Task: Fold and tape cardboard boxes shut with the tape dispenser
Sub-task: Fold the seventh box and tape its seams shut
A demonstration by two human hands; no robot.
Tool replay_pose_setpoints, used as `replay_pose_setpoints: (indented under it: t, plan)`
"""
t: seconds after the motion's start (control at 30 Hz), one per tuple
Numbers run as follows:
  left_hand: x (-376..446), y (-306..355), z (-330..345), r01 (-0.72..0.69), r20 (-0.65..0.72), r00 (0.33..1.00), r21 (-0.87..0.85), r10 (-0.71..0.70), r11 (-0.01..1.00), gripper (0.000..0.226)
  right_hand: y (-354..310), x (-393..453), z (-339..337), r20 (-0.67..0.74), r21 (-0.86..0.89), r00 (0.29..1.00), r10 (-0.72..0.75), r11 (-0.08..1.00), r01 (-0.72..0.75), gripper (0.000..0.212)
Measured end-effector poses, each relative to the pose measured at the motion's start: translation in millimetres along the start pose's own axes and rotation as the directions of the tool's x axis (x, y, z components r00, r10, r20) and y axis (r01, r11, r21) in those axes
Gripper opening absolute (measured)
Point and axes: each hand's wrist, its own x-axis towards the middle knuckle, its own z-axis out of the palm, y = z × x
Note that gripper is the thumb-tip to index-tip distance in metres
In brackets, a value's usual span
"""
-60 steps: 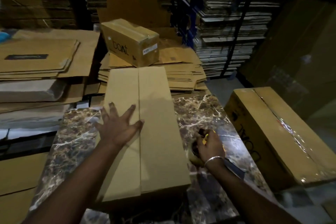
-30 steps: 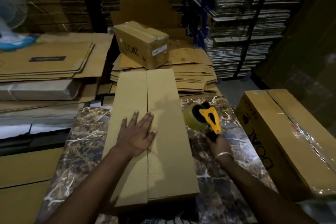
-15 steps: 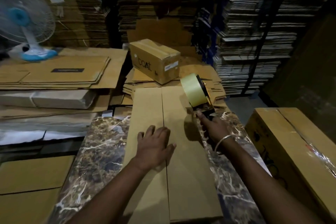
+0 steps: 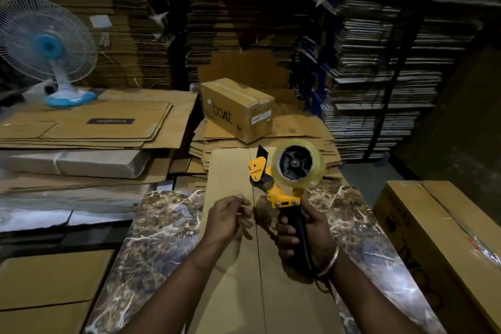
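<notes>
A long plain cardboard box (image 4: pixel 230 171) lies lengthwise on the marble-patterned table (image 4: pixel 151 238), its two top flaps meeting at a centre seam. My right hand (image 4: pixel 303 236) grips the black handle of a yellow tape dispenser (image 4: pixel 282 179) and holds it upright above the box, the clear tape roll on the right. My left hand (image 4: pixel 227 219) hovers just left of the dispenser's mouth, above the seam, fingers loosely curled with the thumb and forefinger close together. Whether a tape end sits between them I cannot tell.
A taped "boat" box (image 4: pixel 238 108) sits on flat cardboard sheets behind the table. Another large taped box (image 4: pixel 433 238) stands to the right. Flattened cartons (image 4: pixel 89 127) and a blue-and-white fan (image 4: pixel 48 49) are on the left. Tall cardboard stacks fill the back.
My right hand has raised the tape dispenser from the box's far end and turned it upright near me. My left hand has lifted off the box flap and moved up beside the dispenser.
</notes>
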Motion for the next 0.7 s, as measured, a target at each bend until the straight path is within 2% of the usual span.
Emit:
replay_pose_setpoints:
  t: [0.1, 0.2, 0.3, 0.4, 0.5, 0.6, 0.7]
  plan:
    - [6, 9, 6, 0.132, 0.066, 0.99, -0.108, -0.125, 0.985, 0.046, 1, 3, -8, 0.085, 0.047, 0.996, 0.004, 0.999, -0.008, 0.058]
    - [9, 13, 15, 0.301, 0.14, 0.949, -0.146, -0.281, 0.942, 0.053, 2, 6, -13, 0.137, 0.057, 0.991, -0.005, 0.998, -0.003, 0.059]
    - [12, 16, 17, 0.426, 0.199, 0.901, -0.248, -0.384, 0.87, 0.068, 3, 8, -13, 0.134, 0.044, 0.991, 0.003, 0.999, -0.009, 0.06]
    - [17, 22, 15, 0.493, 0.265, 0.867, -0.332, -0.422, 0.804, 0.082, 3, 7, -9, 0.098, 0.04, 0.995, 0.027, 0.999, -0.031, 0.06]
    - [20, 24, 14, 0.507, 0.313, 0.855, -0.34, -0.413, 0.792, 0.07, 3, 5, -5, 0.052, 0.022, 0.998, 0.037, 0.999, -0.039, 0.061]
    - [20, 23, 16, 0.493, 0.301, 0.866, -0.374, -0.399, 0.786, 0.052, 3, 4, -2, 0.004, 0.001, 1.0, 0.02, 1.0, -0.02, 0.063]
    - [21, 23, 16, 0.477, 0.285, 0.876, -0.402, -0.388, 0.782, 0.045, 3, 4, -2, 0.003, 0.007, 1.0, 0.012, 1.0, -0.012, 0.063]
